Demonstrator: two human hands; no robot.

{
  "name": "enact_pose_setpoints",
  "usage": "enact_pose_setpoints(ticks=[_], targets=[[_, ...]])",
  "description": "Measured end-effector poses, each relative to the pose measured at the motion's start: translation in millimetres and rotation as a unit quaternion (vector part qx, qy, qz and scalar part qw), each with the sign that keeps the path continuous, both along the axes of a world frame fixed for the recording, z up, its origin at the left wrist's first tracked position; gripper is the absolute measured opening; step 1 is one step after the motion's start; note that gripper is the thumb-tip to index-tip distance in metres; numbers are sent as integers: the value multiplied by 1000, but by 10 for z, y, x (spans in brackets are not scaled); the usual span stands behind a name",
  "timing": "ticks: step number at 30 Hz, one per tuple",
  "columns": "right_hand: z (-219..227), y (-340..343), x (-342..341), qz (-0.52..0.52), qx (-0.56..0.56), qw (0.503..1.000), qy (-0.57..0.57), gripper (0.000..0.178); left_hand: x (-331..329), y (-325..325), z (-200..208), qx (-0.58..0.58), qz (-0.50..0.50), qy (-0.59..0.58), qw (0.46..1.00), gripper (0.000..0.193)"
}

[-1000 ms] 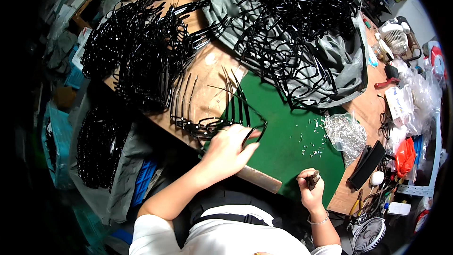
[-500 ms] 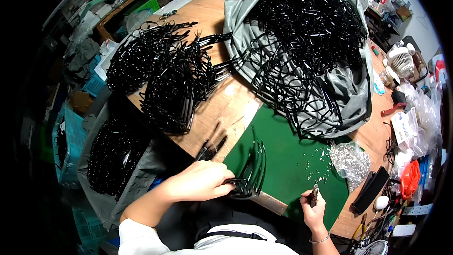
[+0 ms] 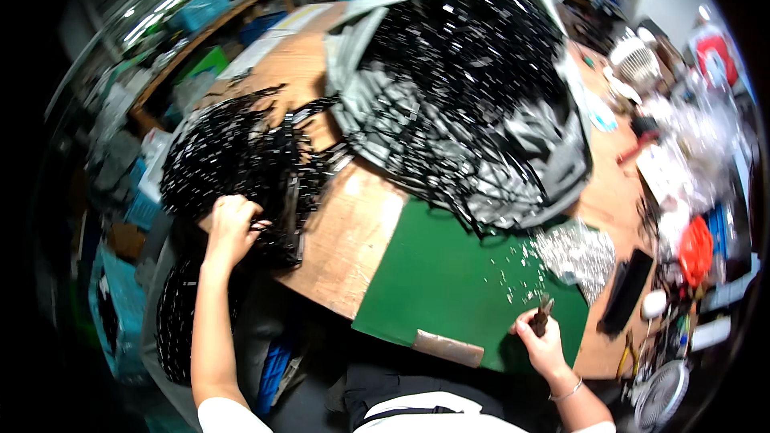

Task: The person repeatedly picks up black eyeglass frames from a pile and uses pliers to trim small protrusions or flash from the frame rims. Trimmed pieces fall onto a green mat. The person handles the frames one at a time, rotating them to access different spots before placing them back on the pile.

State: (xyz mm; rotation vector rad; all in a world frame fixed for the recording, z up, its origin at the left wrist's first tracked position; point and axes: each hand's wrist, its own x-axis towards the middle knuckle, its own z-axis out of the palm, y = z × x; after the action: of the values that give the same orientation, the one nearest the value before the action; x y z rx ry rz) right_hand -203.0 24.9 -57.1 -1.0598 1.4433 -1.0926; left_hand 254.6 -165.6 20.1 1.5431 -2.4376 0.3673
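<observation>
In the head view, the left hand [image 3: 232, 226] is at a heap of thin black pieces [image 3: 207, 156] on the left of the desk [image 3: 341, 244]; its grip is curled, contents unclear through blur. The right hand [image 3: 547, 349] grips a small dark tool [image 3: 540, 321] over a green mat [image 3: 437, 273].

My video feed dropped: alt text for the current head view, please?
A person's left hand is at a heap of thin, glossy black parts on a wooden table, while the right hand holds a small plier-like tool above a green mat. Beyond the mat, a grey sack holds more black parts.
</observation>
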Motion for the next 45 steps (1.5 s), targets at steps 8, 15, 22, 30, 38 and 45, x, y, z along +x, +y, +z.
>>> enact_pose_setpoints(ticks=[8, 15, 22, 30, 38, 45], targets=[[-155, 136, 22, 24, -36, 996, 73, 10, -1342, 362, 255, 170, -168, 128, 963, 46], [-5, 16, 117, 65, -37, 989, 126, 7, -3294, 7, -884, 60, -168, 144, 973, 25], [163, 262, -156, 101, -84, 950, 283, 12, -3359, -243, -236, 276, -224, 520, 777, 20], [40, -156, -65, 121, -52, 813, 568, 45, -2843, 758, 237, 491, -223, 694, 478, 22], [271, -55, -167, 143, -66, 891, 425, 35, -2143, 1423, -206, 425, -55, 722, 543, 50], [-146, -346, -304, 101, -6, 893, 438, 11, -2522, 1641, -370, 425, -64, 693, 578, 77]])
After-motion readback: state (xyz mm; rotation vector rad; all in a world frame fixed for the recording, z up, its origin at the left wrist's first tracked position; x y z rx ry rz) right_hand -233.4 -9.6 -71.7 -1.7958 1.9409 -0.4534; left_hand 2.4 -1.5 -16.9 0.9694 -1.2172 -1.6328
